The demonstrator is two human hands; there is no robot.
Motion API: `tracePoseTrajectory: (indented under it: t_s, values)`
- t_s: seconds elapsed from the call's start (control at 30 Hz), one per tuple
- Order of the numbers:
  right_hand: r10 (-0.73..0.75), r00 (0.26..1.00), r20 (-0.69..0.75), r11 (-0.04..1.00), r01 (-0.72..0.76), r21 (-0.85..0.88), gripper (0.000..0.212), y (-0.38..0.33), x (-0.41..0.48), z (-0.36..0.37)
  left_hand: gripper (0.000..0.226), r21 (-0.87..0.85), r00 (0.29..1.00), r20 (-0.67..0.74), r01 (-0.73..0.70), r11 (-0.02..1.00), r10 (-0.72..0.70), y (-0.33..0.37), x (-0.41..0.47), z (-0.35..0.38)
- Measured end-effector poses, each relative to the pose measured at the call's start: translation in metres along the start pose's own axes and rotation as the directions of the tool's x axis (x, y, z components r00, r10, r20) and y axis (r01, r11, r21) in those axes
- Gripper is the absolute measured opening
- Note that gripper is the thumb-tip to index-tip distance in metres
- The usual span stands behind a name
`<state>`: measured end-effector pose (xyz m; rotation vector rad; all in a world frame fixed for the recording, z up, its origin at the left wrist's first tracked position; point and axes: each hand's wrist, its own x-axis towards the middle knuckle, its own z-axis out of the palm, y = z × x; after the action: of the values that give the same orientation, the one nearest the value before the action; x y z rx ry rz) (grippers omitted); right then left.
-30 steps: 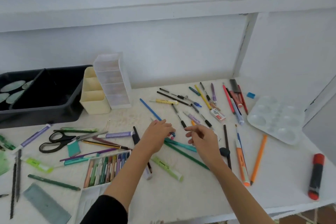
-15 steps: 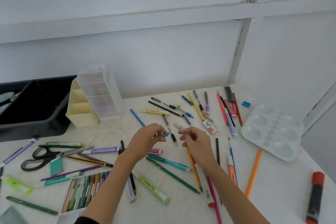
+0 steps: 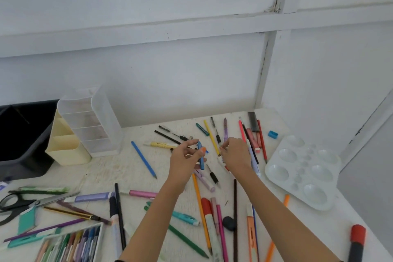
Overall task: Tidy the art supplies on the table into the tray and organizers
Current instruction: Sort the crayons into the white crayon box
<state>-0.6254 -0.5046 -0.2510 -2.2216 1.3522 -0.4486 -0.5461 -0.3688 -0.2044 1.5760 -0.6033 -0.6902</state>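
We see the left hand (image 3: 185, 162) pinching a blue pen (image 3: 200, 156) between thumb and fingertips, held above the middle of the table (image 3: 119, 168). The right hand (image 3: 236, 153) curls its fingers downward just beside it. Its back hides the fingertips, so we cannot tell whether it grips anything. Toward the far left corner the black tray (image 3: 25, 155) is cut off by the frame, with the cream organizer (image 3: 66, 151) and clear organizer (image 3: 100, 125) beside it. The crayon box (image 3: 70, 244) runs off at the near edge.
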Motion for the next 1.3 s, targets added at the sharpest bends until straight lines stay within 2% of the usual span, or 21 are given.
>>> tracePoseTrajectory:
  t_s: [0.1, 0.2, 0.3, 0.37, 0.47, 0.57, 0.73, 1.07, 1.23, 1.3]
  values:
    - [-0.033, 0.999, 0.037, 0.998, 0.031, 0.061, 0.014, -0.003, 0.001, -0.001, 0.028, -0.011, 0.999, 0.013, 0.045, 0.999, -0.045, 0.002, -0.002, 0.003]
    - [-0.106, 0.994, -0.03, 0.991, 0.108, 0.078, 0.018, -0.01, -0.005, -0.005, 0.027, -0.053, 0.996, 0.019, 0.085, 0.995, -0.084, 0.002, -0.009, -0.003]
    - [-0.118, 0.988, -0.104, 0.954, 0.142, 0.265, 0.022, -0.03, -0.028, -0.012, 0.026, -0.102, 0.992, -0.002, 0.127, 0.987, -0.128, 0.003, -0.019, -0.018]
    - [-0.087, 0.996, -0.031, 0.891, 0.091, 0.445, 0.021, -0.047, -0.049, -0.014, 0.028, -0.14, 0.986, -0.027, 0.157, 0.978, -0.162, 0.003, -0.028, -0.032]
    - [-0.048, 0.982, 0.185, 0.727, -0.092, 0.68, 0.018, -0.071, -0.085, -0.01, 0.03, -0.149, 0.984, -0.049, 0.164, 0.975, -0.173, 0.002, -0.047, -0.06]
    - [-0.044, 0.961, 0.274, 0.627, -0.186, 0.756, 0.015, -0.092, -0.12, 0.0, 0.03, -0.175, 0.984, -0.047, 0.163, 0.971, -0.174, -0.002, -0.069, -0.095]
    - [-0.078, 0.952, 0.295, 0.571, -0.199, 0.796, 0.013, -0.122, -0.184, 0.025, 0.031, -0.139, 0.987, -0.102, 0.109, 0.984, -0.124, -0.016, -0.111, -0.154]
    - [-0.215, 0.941, 0.26, 0.595, -0.085, 0.799, 0.015, -0.164, -0.289, 0.072, 0.028, -0.013, 0.974, -0.213, 0.082, 0.997, -0.083, -0.04, -0.195, -0.246]
    - [-0.316, 0.926, 0.209, 0.733, 0.099, 0.673, 0.015, -0.174, -0.318, 0.087, 0.027, 0.016, 0.966, -0.237, 0.107, 0.994, -0.1, -0.055, -0.219, -0.271]
    - [-0.346, 0.919, 0.189, 0.753, 0.151, 0.64, 0.016, -0.177, -0.325, 0.092, 0.028, 0.022, 0.967, -0.226, 0.121, 0.992, -0.113, -0.061, -0.225, -0.276]
